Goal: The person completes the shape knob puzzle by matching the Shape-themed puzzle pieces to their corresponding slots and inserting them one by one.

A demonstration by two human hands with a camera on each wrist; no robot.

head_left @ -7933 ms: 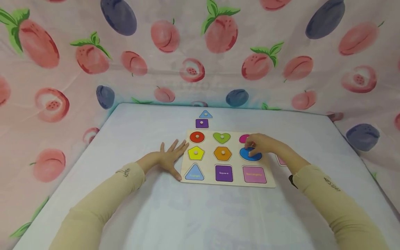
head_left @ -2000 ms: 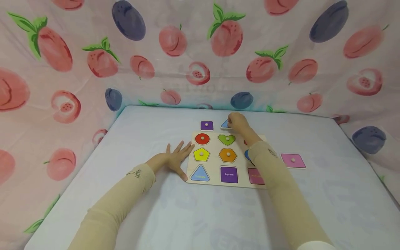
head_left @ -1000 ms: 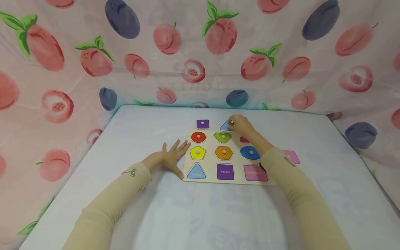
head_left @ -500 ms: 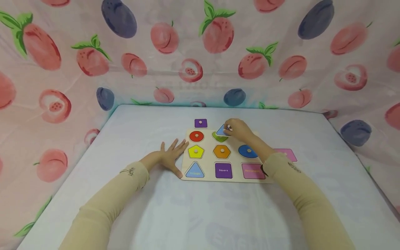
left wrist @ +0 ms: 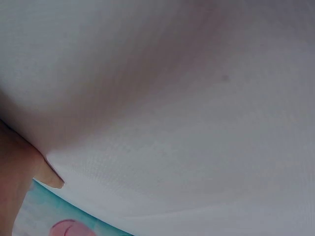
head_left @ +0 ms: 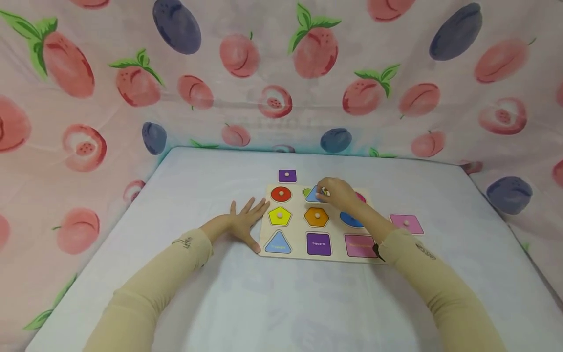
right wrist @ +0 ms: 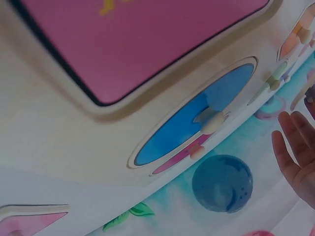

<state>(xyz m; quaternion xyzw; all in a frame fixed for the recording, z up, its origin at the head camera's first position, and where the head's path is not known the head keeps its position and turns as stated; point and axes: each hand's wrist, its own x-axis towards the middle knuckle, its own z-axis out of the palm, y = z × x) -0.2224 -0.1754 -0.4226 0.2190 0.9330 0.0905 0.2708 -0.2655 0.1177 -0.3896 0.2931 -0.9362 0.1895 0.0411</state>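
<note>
My right hand pinches a light blue triangle piece and holds it above the wooden shape puzzle board, partly covering the green heart. In the right wrist view only some fingers of that hand show at the right edge. Spread flat, my left hand touches the board's left edge with fingertips and thumb; a bit of it shows in the left wrist view. The board's front row has printed triangle, square and rectangle recesses without pieces.
A purple square piece lies behind the board, and a pink rectangle piece to its right. Knobbed pieces sit in the board: red circle, yellow pentagon, orange hexagon, blue oval. Fruit-print cloth rises behind the table.
The right hand has gone from the blue oval to the triangle, which now is lifted from behind the board and carried towards me over the heart. The left hand stays put.
</note>
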